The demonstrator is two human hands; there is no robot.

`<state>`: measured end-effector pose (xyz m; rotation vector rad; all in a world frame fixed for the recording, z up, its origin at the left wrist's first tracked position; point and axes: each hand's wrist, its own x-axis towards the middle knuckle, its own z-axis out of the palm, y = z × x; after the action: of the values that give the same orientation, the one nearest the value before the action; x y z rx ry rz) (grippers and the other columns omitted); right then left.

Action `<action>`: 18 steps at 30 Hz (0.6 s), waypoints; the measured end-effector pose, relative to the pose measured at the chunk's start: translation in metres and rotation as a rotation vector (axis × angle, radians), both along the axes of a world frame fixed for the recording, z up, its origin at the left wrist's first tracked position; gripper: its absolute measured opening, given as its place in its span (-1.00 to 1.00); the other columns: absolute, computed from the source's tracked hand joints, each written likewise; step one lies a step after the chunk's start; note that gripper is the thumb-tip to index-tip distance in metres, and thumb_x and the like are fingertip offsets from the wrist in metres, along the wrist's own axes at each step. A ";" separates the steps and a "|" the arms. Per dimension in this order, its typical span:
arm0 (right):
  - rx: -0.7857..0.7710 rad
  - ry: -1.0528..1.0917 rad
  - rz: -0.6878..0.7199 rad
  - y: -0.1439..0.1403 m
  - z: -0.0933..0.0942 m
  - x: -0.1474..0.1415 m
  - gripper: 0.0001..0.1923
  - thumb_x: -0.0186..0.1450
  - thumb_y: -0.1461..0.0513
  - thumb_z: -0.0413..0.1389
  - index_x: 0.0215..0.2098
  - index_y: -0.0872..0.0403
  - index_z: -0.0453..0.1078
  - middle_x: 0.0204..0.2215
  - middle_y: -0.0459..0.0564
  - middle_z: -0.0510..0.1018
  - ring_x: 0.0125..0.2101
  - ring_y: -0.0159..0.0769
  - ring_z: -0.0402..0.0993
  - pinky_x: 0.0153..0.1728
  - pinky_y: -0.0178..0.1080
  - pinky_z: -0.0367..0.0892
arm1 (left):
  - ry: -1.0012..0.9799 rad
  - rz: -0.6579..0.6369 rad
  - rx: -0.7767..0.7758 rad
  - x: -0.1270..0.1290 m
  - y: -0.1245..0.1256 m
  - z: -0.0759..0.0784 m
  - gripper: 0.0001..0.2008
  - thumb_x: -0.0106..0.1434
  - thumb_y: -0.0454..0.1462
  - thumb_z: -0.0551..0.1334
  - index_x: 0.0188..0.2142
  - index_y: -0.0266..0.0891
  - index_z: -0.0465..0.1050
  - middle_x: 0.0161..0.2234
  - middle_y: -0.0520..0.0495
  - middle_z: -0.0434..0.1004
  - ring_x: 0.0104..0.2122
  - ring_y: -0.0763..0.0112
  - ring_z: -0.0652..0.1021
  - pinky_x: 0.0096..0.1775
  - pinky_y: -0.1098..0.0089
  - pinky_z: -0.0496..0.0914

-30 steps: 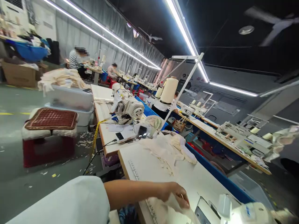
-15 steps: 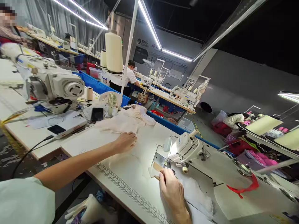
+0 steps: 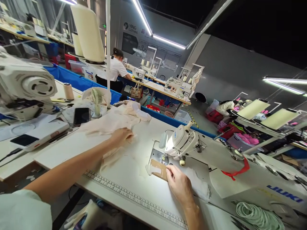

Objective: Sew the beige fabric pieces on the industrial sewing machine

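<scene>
My right hand (image 3: 179, 183) pinches the right edge of a flat brown cardboard piece (image 3: 161, 175) beside the sewing machine's needle area. A small whitish translucent piece (image 3: 150, 169) lies over the card's left part. The white sewing machine (image 3: 179, 140) stands just beyond, its lamp lit. My left hand (image 3: 122, 136) is closed, fingers curled down, on a thin pale fabric piece (image 3: 111, 158) that trails toward me. Past that hand lies a heap of sheer cream fabric (image 3: 112, 118). More white fabric (image 3: 200, 185) rests right of my right hand.
A printed ruler (image 3: 134, 195) runs along the front table edge. To the left are a phone (image 3: 81, 116), a small fan (image 3: 97, 102), a white box-like device (image 3: 45, 135) and another machine (image 3: 28, 84). A green cord coil (image 3: 259, 215) lies at right. A person (image 3: 114, 68) sits beyond.
The view has swung right. The brown card now shows more fully beside my right hand. Under my left hand the thin fabric has bunched, and the fingers are more curled.
</scene>
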<state>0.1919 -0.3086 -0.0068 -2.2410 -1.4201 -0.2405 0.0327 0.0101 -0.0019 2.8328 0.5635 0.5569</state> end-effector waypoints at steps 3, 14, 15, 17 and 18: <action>-0.001 0.034 0.049 -0.001 0.005 -0.002 -0.74 0.42 0.26 -0.09 -0.25 0.01 0.45 -0.36 0.04 0.59 -0.41 -0.19 0.52 -0.39 -0.16 0.36 | -0.032 0.058 -0.124 -0.004 0.004 0.003 -0.76 0.29 -0.25 0.10 -0.37 -0.18 0.55 -0.30 -0.09 0.67 -0.24 0.24 0.58 -0.28 0.37 0.31; 0.174 -0.084 0.188 -0.008 0.001 -0.016 -0.76 0.43 0.33 -0.06 -0.19 0.03 0.44 -0.33 0.02 0.56 -0.30 -0.22 0.48 -0.26 -0.15 0.41 | -0.272 0.222 -0.299 -0.003 -0.005 0.024 -0.89 0.20 -0.20 0.10 -0.32 -0.17 0.31 -0.37 -0.09 0.61 -0.41 0.31 0.51 -0.37 0.38 0.34; 0.198 -0.081 0.215 -0.008 0.003 -0.019 -0.76 0.42 0.35 -0.05 -0.16 0.04 0.45 -0.29 0.03 0.58 -0.26 -0.21 0.49 -0.22 -0.15 0.41 | -0.372 0.273 -0.352 -0.008 -0.003 0.033 -0.90 0.21 -0.21 0.09 -0.30 -0.17 0.27 -0.38 -0.07 0.60 -0.49 0.36 0.46 -0.43 0.40 0.30; 0.213 -0.081 0.276 -0.009 0.007 -0.024 -0.74 0.39 0.37 -0.04 -0.10 0.07 0.46 -0.21 0.06 0.61 -0.18 -0.21 0.49 -0.16 -0.14 0.39 | -0.561 0.328 -0.435 -0.022 0.000 0.053 -0.90 0.23 -0.22 0.08 -0.26 -0.16 0.21 -0.44 -0.02 0.57 -0.59 0.44 0.36 -0.51 0.43 0.23; 0.206 -0.091 0.303 -0.009 0.008 -0.025 -0.73 0.38 0.38 -0.03 -0.09 0.07 0.46 -0.18 0.06 0.62 -0.18 -0.20 0.48 -0.17 -0.14 0.38 | -0.605 0.322 -0.449 -0.030 -0.001 0.063 -0.89 0.24 -0.21 0.09 -0.25 -0.15 0.20 -0.49 0.02 0.53 -0.61 0.44 0.36 -0.52 0.44 0.20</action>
<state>0.1668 -0.3179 0.0015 -1.8437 -1.6769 -0.3722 0.0029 0.0089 0.0607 2.0220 0.8814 1.1221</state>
